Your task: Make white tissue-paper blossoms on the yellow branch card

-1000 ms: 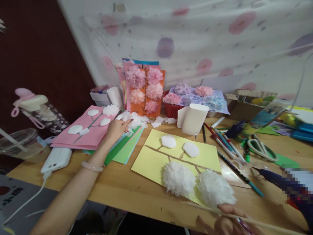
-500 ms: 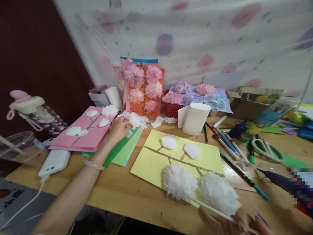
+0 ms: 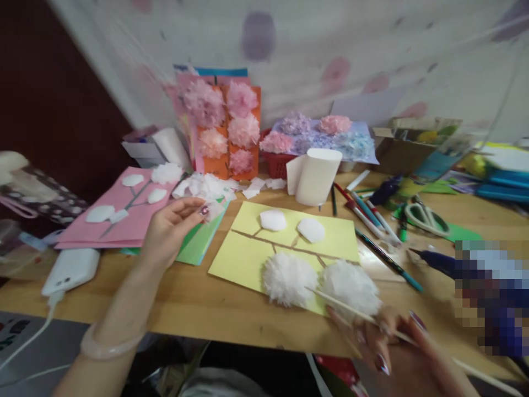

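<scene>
Between thumb and fingers, my left hand (image 3: 176, 223) pinches a small piece of white tissue paper (image 3: 214, 210), just above the green sheets (image 3: 202, 240). A pile of loose tissue pieces (image 3: 202, 186) lies behind it. My right hand (image 3: 384, 336), at the lower right, is closed around a thin pale stick (image 3: 343, 304), whose tip points left across the fluffy white flowers. On the yellow card (image 3: 235, 256) are brown drawn branches, two flat white paper shapes (image 3: 273, 220) and two fluffy white tissue flowers (image 3: 289, 278).
To the left are a pink card (image 3: 140, 220), a white power bank (image 3: 71, 270) with its cable and a bottle (image 3: 45, 187). A paper roll (image 3: 318, 176) stands behind the yellow card. Markers (image 3: 388, 259), scissors (image 3: 427, 219) and a glue gun (image 3: 442, 263) lie at the right.
My left hand has lifted from the tissue pile and come nearer with a piece pinched in it. My right hand still holds the stick. The camera view has shifted.
</scene>
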`<state>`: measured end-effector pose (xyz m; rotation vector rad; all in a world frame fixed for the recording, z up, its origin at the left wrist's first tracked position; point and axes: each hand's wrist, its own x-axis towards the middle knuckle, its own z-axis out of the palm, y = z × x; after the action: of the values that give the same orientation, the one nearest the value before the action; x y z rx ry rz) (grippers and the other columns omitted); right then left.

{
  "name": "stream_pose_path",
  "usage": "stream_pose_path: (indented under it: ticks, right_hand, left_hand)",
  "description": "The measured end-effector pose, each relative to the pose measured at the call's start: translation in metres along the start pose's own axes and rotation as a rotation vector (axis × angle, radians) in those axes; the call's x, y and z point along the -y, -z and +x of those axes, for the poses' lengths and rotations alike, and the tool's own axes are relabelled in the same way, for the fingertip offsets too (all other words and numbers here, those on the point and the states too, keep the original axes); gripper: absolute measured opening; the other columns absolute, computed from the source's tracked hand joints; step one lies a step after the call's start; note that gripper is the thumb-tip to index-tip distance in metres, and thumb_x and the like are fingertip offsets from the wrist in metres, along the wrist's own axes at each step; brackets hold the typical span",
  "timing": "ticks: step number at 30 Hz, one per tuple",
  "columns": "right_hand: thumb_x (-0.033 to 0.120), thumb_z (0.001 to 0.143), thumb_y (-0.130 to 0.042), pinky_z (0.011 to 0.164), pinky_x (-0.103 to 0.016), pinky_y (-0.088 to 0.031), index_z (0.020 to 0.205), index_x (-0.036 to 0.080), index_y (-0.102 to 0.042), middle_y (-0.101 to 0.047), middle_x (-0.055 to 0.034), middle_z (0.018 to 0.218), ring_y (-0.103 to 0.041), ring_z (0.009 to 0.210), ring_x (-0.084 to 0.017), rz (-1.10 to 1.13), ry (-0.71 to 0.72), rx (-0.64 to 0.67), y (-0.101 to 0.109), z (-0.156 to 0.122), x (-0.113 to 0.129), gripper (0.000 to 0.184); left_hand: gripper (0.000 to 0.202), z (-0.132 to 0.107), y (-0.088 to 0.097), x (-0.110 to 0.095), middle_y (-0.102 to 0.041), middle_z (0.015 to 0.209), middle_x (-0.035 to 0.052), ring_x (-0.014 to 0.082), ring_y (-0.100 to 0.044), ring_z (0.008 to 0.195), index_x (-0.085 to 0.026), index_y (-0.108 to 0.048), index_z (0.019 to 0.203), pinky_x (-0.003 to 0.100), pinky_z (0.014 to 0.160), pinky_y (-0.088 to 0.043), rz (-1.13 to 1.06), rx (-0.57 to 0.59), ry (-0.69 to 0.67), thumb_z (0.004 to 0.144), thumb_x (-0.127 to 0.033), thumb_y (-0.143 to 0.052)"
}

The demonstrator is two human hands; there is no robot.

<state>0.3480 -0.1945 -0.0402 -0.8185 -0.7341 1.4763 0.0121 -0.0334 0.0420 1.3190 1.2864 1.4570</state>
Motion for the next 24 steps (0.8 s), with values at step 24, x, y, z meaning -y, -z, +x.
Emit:
stream_pose_path:
  ticks: [24]
  right_hand:
    - [0.041, 0.104, -0.033, 0.07, -0.037, -0.042, 0.052, 0.023, -0.06, -0.053, 0.0006, 0.044, -0.051, 0.057, -0.017, -0.654, 0.766, -0.376, -0.075, -0.036, -0.03, 0.061]
  left_hand:
    - [0.009, -0.144, -0.075, 0.023, -0.07, 0.081, -0.0015, 0.0145, -0.064, 0.081, -0.02, -0.068, 0.081, 0.025, 0.073, -0.048, 0.466, 0.4, -0.374, 0.086, -0.013, -0.065]
